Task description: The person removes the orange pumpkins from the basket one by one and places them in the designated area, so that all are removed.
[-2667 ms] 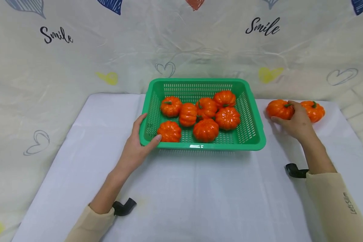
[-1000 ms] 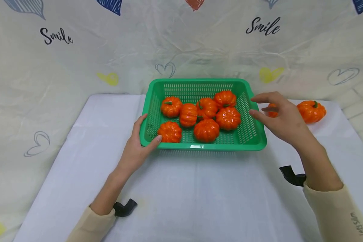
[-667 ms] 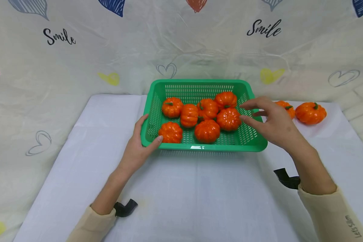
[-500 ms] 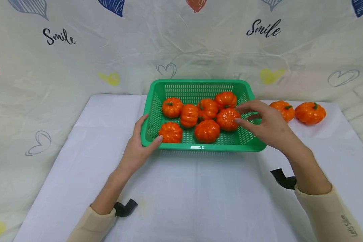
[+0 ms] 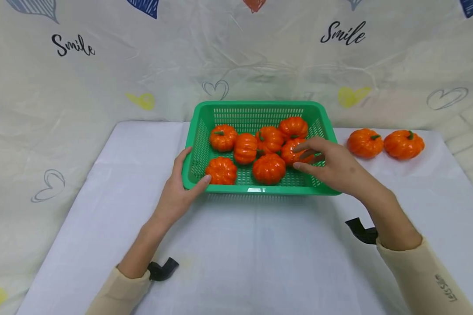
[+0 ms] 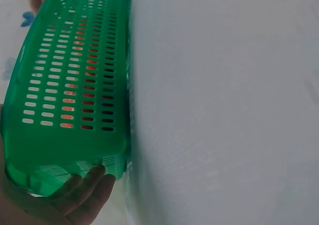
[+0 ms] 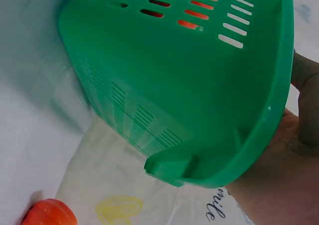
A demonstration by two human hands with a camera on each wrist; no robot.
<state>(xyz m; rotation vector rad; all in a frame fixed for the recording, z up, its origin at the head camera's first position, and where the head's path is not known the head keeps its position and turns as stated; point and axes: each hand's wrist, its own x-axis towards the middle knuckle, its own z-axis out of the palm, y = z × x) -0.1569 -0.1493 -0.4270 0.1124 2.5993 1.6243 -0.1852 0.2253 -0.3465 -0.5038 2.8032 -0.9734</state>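
A green plastic basket (image 5: 260, 190) with slotted walls stands at the table's far middle, holding several glossy orange mini pumpkins. My left hand (image 5: 177, 188) grips its left end, thumb over the rim; in the left wrist view, fingers (image 6: 87, 197) lie against the outer end wall. My right hand (image 5: 335, 168) reaches over the right rim, thumb and fingers spread at the rightmost front pumpkin (image 5: 289, 152), partly covering it. Whether they touch it is unclear. In the right wrist view the basket's corner (image 7: 149, 75) hides the fingertips.
Two more pumpkins, one nearer the basket (image 5: 365, 143) and one further right (image 5: 404, 145), sit on the white tablecloth (image 5: 256, 253) near its back edge. A pale printed sheet (image 5: 260, 52) hangs behind the table.
My right hand has left the pumpkin beside the basket, which stays on the table, and moved left over the rim to a pumpkin inside. My left hand has not moved.
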